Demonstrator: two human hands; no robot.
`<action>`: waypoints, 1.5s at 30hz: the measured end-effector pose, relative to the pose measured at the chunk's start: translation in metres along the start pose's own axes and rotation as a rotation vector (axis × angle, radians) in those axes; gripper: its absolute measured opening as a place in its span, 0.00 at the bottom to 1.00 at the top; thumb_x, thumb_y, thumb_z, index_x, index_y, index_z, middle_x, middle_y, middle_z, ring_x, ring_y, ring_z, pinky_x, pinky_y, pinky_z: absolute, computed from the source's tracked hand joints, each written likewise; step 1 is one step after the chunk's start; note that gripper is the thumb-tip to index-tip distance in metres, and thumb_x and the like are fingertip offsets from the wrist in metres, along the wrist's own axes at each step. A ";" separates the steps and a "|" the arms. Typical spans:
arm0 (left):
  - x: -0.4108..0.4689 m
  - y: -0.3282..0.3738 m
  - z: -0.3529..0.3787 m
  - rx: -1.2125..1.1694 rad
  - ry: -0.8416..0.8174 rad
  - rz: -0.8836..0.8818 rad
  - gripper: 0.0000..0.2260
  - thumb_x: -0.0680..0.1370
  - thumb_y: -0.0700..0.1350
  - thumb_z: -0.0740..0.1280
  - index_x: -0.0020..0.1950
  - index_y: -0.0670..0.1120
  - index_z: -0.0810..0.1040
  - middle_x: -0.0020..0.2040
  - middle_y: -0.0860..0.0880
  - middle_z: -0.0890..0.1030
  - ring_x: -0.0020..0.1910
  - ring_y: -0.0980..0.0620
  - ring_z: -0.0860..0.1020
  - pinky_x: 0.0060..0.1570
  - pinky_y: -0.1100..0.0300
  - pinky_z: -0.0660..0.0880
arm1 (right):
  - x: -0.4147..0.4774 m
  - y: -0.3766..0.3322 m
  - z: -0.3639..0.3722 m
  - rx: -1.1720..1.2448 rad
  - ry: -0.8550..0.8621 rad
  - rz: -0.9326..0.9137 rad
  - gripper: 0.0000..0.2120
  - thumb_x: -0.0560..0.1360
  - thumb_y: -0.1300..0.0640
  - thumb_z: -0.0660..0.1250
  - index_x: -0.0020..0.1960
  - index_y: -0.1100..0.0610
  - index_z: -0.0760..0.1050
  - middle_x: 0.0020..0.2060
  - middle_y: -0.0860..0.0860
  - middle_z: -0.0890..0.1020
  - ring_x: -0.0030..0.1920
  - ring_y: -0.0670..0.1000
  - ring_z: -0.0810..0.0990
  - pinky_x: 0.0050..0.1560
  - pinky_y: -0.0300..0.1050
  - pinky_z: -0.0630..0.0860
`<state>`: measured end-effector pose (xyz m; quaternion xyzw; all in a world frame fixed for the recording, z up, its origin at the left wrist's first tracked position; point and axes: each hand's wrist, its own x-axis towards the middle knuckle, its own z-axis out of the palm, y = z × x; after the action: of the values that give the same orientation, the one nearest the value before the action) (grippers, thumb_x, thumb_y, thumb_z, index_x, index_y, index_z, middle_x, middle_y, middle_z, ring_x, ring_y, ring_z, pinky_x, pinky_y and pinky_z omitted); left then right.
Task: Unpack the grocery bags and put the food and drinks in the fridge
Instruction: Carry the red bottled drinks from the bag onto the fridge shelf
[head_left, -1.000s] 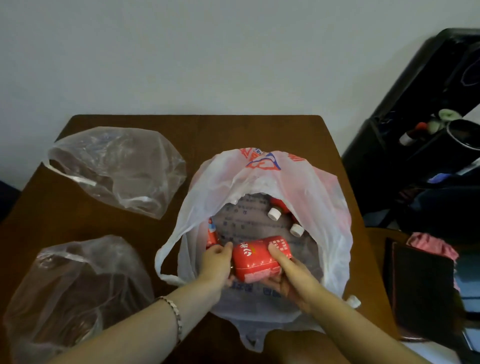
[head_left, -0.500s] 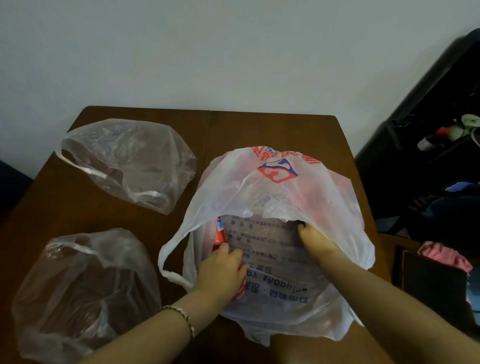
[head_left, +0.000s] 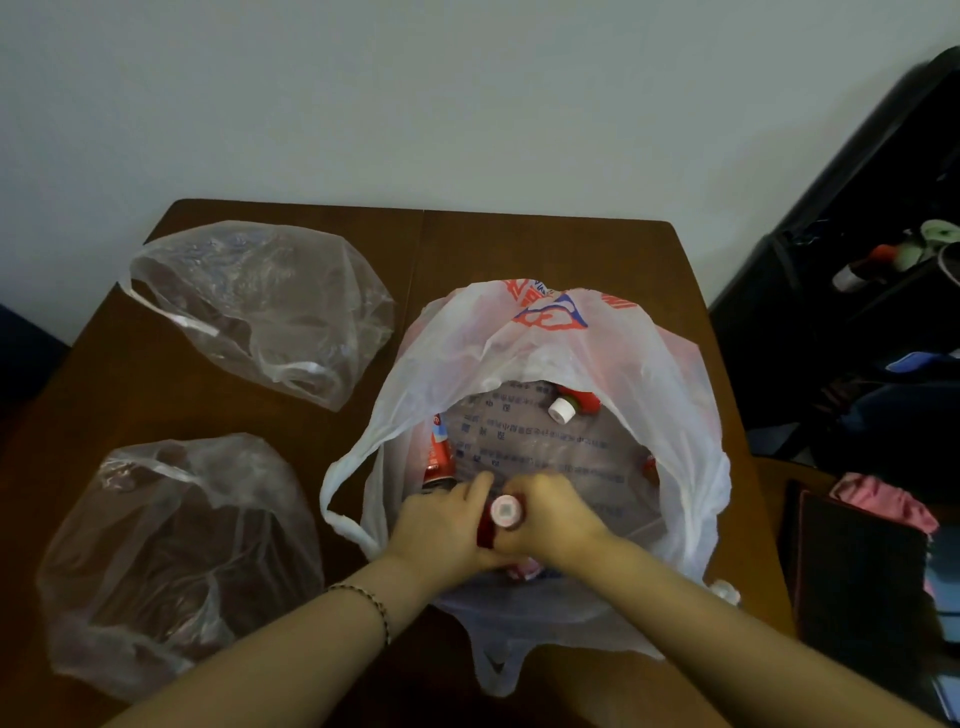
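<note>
Head view: 3 bags on the table (head_left: 545, 249). 2 are clear: far clear bag (head_left: 270, 312) and near clear bag (head_left: 171, 561), both left of the left hand (head_left: 441, 525); contents can't be made out. 1 white bag (head_left: 670, 395), mouth open, surrounds both hands. Inside it are 2 capped red bottles. The held bottle (head_left: 505, 512) has its cap toward the camera, with the left hand and right hand (head_left: 556, 519) both curled round it. The second bottle (head_left: 569, 405) lies beyond the right hand. 1 can (head_left: 439, 457) sits just beyond the left hand. 1 bracelet (head_left: 363, 597) on the left wrist.

Thin glossy plastic bags (head_left: 524, 358) on a smooth wooden table (head_left: 545, 249).
</note>
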<state>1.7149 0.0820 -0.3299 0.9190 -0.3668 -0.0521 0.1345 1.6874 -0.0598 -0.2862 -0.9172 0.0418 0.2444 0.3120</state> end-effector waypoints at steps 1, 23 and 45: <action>0.001 -0.002 0.002 0.011 0.032 0.052 0.29 0.68 0.70 0.58 0.59 0.50 0.69 0.45 0.52 0.83 0.40 0.54 0.83 0.37 0.61 0.78 | 0.001 -0.002 0.001 -0.023 0.001 -0.027 0.04 0.70 0.59 0.69 0.42 0.60 0.77 0.43 0.57 0.84 0.44 0.54 0.82 0.36 0.36 0.72; 0.014 0.005 0.010 0.034 -0.009 0.074 0.25 0.74 0.65 0.54 0.54 0.50 0.80 0.41 0.53 0.84 0.38 0.54 0.83 0.38 0.61 0.78 | 0.092 0.069 -0.033 -1.247 -0.143 -0.018 0.21 0.81 0.63 0.54 0.73 0.66 0.59 0.71 0.64 0.61 0.65 0.62 0.70 0.65 0.55 0.69; 0.021 0.008 -0.013 0.070 -0.351 -0.051 0.24 0.78 0.63 0.56 0.67 0.49 0.65 0.60 0.47 0.78 0.57 0.46 0.77 0.56 0.53 0.74 | -0.018 0.043 -0.001 -0.365 0.210 0.357 0.22 0.80 0.44 0.54 0.67 0.56 0.63 0.63 0.54 0.71 0.56 0.55 0.78 0.53 0.45 0.75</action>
<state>1.7269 0.0649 -0.3149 0.9090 -0.3628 -0.2022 0.0349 1.6621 -0.0959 -0.3008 -0.9566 0.1904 0.2026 0.0877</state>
